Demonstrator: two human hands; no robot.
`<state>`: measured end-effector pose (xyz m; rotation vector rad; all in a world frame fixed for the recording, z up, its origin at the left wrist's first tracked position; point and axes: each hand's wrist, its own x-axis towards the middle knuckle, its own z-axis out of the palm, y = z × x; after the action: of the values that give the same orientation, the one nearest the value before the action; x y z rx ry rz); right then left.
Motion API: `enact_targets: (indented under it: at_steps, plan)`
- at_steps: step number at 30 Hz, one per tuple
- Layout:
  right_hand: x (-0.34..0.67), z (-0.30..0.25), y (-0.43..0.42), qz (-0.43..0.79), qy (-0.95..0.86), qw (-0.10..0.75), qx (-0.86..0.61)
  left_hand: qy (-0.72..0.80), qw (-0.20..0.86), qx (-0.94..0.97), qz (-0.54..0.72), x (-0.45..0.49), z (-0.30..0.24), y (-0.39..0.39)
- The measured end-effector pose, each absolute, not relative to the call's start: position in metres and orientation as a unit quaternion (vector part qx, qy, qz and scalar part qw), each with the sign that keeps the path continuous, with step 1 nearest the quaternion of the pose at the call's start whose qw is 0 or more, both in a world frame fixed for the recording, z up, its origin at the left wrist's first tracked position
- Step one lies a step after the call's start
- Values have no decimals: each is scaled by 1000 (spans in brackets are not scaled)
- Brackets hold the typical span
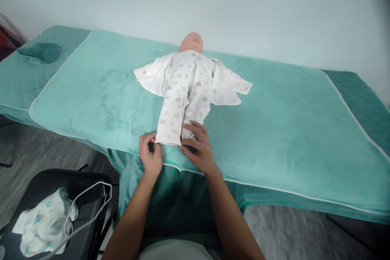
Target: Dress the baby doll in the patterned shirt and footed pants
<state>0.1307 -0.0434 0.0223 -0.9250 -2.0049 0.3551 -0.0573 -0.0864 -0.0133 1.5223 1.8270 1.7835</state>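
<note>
A baby doll (191, 43) lies on its back on the green-covered bed, its head toward the wall. It wears a white baby romper (175, 89) with a small leaf-like print, and both sleeves are spread out to the sides. A gap runs down the middle of its front. My left hand (150, 156) pinches the outer corner of the hem of the leg on the left. At the inner corner of that same hem, my right hand (199, 148) is closed with thumb and fingers. Its other fingers lie over the second leg's end and partly hide it.
The bed has a green velvety cover (274, 138) with white piping and a face hole (41, 53) at the left end. A black chair (88, 178) at lower left holds a crumpled printed cloth (45, 223) and a white wire hanger (87, 224). A white wall stands behind.
</note>
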Motion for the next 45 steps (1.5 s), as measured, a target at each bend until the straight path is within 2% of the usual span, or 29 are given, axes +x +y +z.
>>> enact_targets:
  at_steps: [10,17,22,29,34,45]
  plan:
    - [135,14,-51,162,-758,476,-416,584,78,597,544,-45,1,-89]
    - [140,-3,-68,58,-696,490,-522,545,51,698,461,-35,18,-87]
    - [141,0,-68,102,-681,487,-537,535,50,724,434,-27,22,-73]
    - [143,14,-79,189,-621,551,-525,506,56,726,462,-25,34,-73]
    - [146,22,-89,207,-612,577,-499,483,64,717,499,-22,44,-78]
    - [154,18,-97,176,-670,506,-514,472,82,727,492,-22,38,-85]
